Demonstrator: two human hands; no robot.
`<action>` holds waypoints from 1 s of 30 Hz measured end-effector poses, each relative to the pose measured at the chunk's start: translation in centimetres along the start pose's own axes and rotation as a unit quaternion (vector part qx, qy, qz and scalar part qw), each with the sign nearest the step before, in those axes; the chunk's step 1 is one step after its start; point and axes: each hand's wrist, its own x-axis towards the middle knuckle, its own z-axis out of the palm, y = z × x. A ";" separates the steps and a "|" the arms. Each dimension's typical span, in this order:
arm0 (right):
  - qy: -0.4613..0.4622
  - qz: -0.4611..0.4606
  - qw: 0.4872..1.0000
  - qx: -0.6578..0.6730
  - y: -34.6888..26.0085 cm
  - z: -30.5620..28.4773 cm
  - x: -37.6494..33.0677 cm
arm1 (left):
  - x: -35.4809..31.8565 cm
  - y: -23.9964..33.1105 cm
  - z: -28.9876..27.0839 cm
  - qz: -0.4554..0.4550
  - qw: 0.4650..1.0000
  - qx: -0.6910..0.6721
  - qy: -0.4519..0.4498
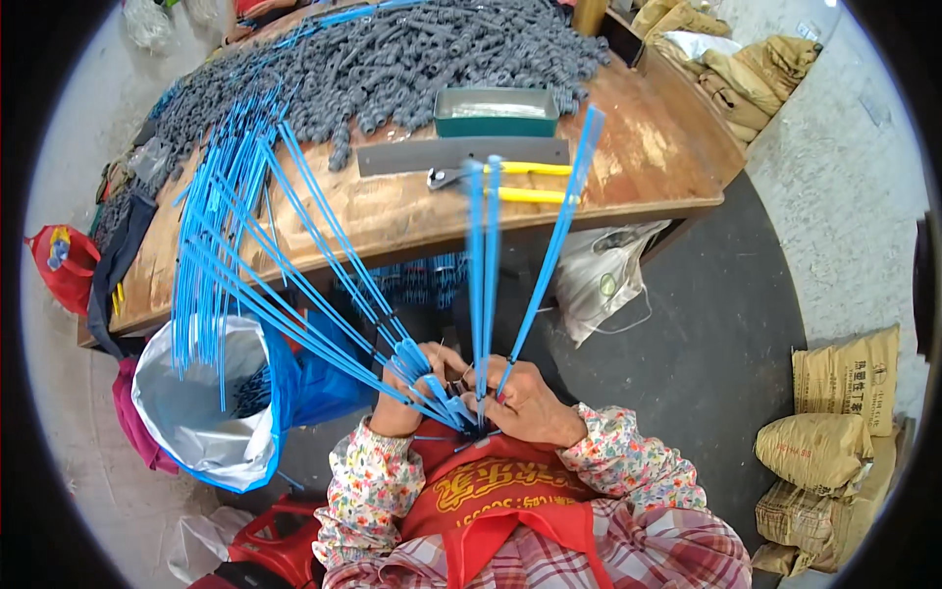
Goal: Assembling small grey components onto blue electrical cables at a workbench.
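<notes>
Close to my red apron point(471, 506), my left hand point(395, 412) is closed around several thin blue rods point(294, 267) that fan out toward the table on the left. Small black pieces sit on some of them near the fingers. My right hand point(535, 404) is closed on a few more blue rods point(554, 250), which stick up and away from me; two of these look smeared by motion. Both hands meet at the lower ends of the rods, where fingers hide the details. A loose pile of similar blue rods point(201, 285) hangs over the table's front edge.
On the wooden table point(648, 162) lie a heap of grey ribbed fittings point(432, 59), a green tray point(496, 126), a flat metal strip point(392, 159) and yellow-handled pliers point(530, 194). A blue-and-white sack point(201, 442) stands open at left. Brown sacks point(814, 454) are stacked at right.
</notes>
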 end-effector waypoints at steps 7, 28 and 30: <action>-0.073 0.029 0.997 0.014 -1.1 -3.9 2.0 | 0.1 -0.1 -0.2 -0.047 0.997 -0.040 0.048; 0.006 -0.168 0.925 -0.340 -0.8 -4.1 29.8 | -1.4 -2.2 -3.4 -0.081 0.966 -0.210 0.127; 0.003 -0.126 0.931 -0.344 -0.6 -4.4 30.4 | -1.6 -1.7 -3.4 -0.084 0.971 -0.186 0.125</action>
